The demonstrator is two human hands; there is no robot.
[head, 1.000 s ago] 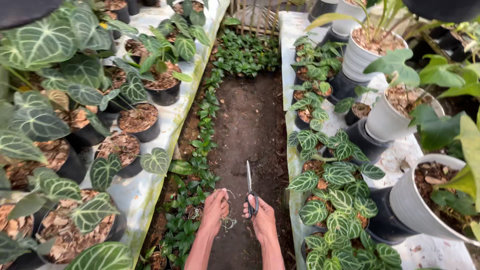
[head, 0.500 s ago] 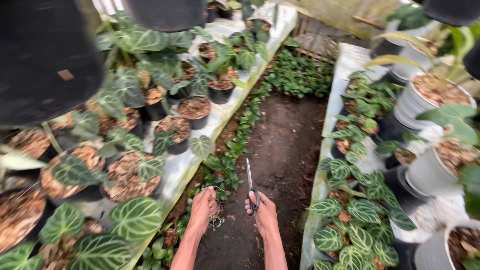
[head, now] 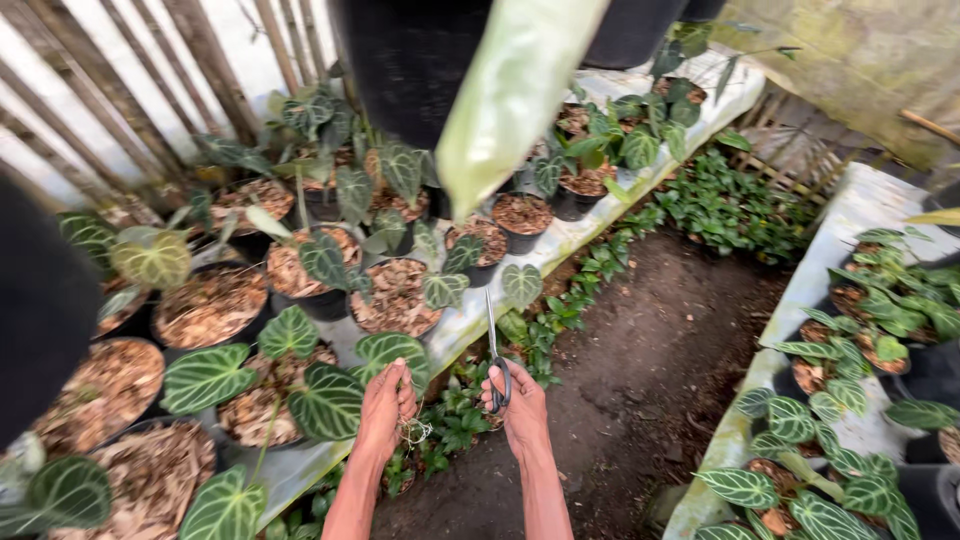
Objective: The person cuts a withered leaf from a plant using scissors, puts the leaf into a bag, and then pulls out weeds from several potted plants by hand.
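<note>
A dirt path [head: 660,380] runs between two benches: potted plants [head: 300,300] on the left bench [head: 470,325], more pots [head: 860,330] on the right bench [head: 850,230].

Black plastic pots of dark green, white-veined heart-shaped leaves [head: 300,270] fill the white-covered bench [head: 470,320] from nine to twelve o'clock. A bare dark soil path [head: 650,370] runs centre to one o'clock. A slatted bamboo wall [head: 120,90] stands at ten o'clock.
</note>
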